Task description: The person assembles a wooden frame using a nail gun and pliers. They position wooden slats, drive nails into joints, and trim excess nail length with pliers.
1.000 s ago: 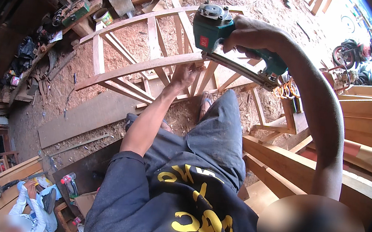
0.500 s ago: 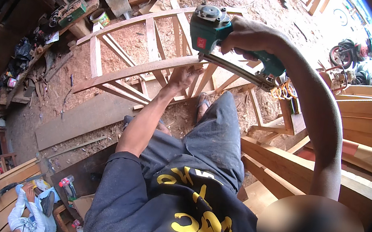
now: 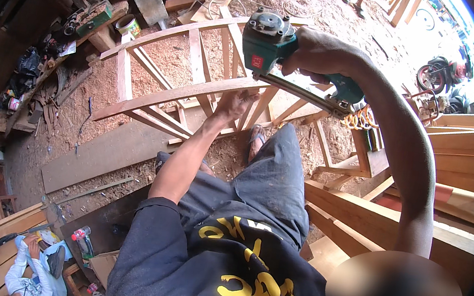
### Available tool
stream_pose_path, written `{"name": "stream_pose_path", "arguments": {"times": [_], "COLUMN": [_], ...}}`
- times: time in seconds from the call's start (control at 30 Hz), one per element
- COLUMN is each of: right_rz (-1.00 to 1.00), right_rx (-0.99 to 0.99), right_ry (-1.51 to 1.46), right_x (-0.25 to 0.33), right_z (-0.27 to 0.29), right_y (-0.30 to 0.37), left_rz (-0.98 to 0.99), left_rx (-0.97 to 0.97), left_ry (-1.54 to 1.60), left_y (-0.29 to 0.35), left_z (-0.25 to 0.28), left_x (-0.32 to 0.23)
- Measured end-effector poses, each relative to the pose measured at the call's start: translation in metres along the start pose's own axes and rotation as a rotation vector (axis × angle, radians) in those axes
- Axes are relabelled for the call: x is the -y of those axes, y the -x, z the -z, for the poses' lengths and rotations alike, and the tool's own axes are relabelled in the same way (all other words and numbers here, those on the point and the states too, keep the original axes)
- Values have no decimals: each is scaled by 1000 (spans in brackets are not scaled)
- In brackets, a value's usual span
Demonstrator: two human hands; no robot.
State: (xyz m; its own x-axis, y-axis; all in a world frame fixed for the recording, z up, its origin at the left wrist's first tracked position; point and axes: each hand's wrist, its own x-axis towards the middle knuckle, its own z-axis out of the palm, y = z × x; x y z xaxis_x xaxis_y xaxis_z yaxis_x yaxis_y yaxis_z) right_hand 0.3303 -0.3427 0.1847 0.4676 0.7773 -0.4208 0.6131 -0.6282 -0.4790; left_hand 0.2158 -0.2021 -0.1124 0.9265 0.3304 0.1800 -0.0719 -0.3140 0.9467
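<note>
My right hand (image 3: 320,51) is wrapped round the handle of a green pneumatic nail gun (image 3: 261,44), above the wooden frame. The gun's nose is at the top of the nearer curved wooden rail (image 3: 176,91); whether it touches the wood I cannot tell. Below the gun, my left hand (image 3: 234,104) grips that rail from its near side, with its fingers partly hidden against the wood. Slanting slats (image 3: 197,54) join this rail to a second curved rail (image 3: 162,33) farther off. An orange coiled hose (image 3: 359,119) hangs at the gun's rear end.
Long boards (image 3: 381,214) are stacked at my right. A flat panel (image 3: 98,158) lies on the shavings-strewn floor at left. Tools and scraps crowd a bench (image 3: 91,17) at far left. Another person (image 3: 39,266) sits at lower left; a motorbike (image 3: 438,74) stands at far right.
The view has shifted slightly, and the near rail and my left hand appear a little lower in it. The nail gun stays over the rail in my right hand.
</note>
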Motion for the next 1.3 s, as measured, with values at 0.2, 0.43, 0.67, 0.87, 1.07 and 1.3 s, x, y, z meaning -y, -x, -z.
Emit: {"name": "stream_pose_path", "arguments": {"times": [0.2, 0.43, 0.67, 0.87, 1.07, 1.3], "right_rz": [-28, -21, -36, -2, 38, -14], "right_rx": [17, 5, 23, 23, -2, -78], "right_ry": [32, 7, -35, 24, 150, 57], "right_x": [1, -1, -3, 0, 2, -4], "right_z": [-8, -8, -10, -13, -20, -17], "right_y": [-5, -7, -8, -7, -3, 20], "left_rz": [30, 9, -8, -96, 7, -87], "left_rx": [48, 17, 29, -5, 45, -24], "left_ry": [-15, 7, -47, -141, -184, -1], "left_y": [0, 1, -1, -2, 0, -3], "left_z": [3, 3, 1, 1, 4, -5], "left_x": [-5, -4, 7, 12, -2, 24]}}
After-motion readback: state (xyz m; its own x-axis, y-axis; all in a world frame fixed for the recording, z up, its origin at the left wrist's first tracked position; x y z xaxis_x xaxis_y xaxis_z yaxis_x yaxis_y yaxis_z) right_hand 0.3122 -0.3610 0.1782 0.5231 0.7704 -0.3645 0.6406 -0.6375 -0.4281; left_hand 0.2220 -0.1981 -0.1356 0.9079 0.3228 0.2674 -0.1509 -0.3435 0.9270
